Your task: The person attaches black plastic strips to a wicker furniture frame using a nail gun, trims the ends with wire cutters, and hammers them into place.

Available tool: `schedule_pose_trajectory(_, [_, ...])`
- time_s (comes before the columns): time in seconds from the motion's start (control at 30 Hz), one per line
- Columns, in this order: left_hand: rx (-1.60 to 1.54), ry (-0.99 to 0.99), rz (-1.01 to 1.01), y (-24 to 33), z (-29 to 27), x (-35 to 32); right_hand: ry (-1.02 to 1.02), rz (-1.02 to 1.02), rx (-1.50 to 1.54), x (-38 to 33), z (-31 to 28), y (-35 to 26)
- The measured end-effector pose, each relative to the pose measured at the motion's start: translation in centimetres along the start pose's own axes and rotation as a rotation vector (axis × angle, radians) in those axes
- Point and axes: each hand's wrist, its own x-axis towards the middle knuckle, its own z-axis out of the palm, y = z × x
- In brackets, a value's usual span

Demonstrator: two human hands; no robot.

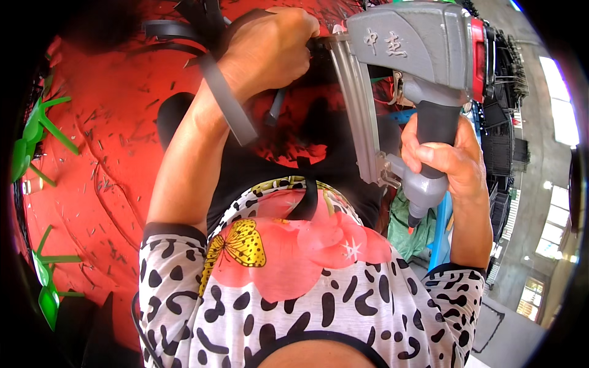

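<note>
My right hand (451, 153) is wrapped around the dark grip of a grey air nail gun (423, 46) with a red band at its back end. The gun's long metal magazine (359, 110) slants down toward my lap. Its nose is at the top, right beside my left hand (273, 52). That hand is closed with its back toward me, and black flat strips (230, 101) come out around it, one crossing my wrist. Behind the fist the held part is hidden, but the strips appear to run into the grip.
Red flooring (98, 153) littered with dark scraps spreads at the left. Green chair-like objects (46, 132) stand along the left rim. Stacked black items (500, 159) fill the right side, near a green sack (405, 230) and a blue edge (440, 230).
</note>
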Motion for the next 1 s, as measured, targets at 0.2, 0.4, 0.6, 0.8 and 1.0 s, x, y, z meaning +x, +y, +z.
schedule_pose_trajectory(0.2, [0.234, -0.064, -0.041, 1.4, -0.1, 0.1, 0.051, 0.024, 0.053, 0.1, 0.6, 0.0])
schedule_pose_trajectory(0.4, [0.144, 0.155, 0.116, -0.6, 1.8, 0.1, 0.102, 0.048, -0.038, 0.0, 1.2, -0.7])
schedule_pose_trajectory(0.6, [1.117, -0.058, 0.1, 2.8, 1.7, 0.4, 0.086, 0.072, -0.119, 0.1, 0.3, -0.3])
schedule_pose_trajectory(0.8, [0.036, 0.094, -0.035, 0.0, 2.4, 1.3, 0.04, 0.092, -0.119, 0.7, -0.4, -0.2])
schedule_pose_trajectory(1.0, [0.037, 0.211, 0.028, -1.9, 3.4, 1.6, 0.035, -0.007, 0.115, 1.1, -0.2, 1.1])
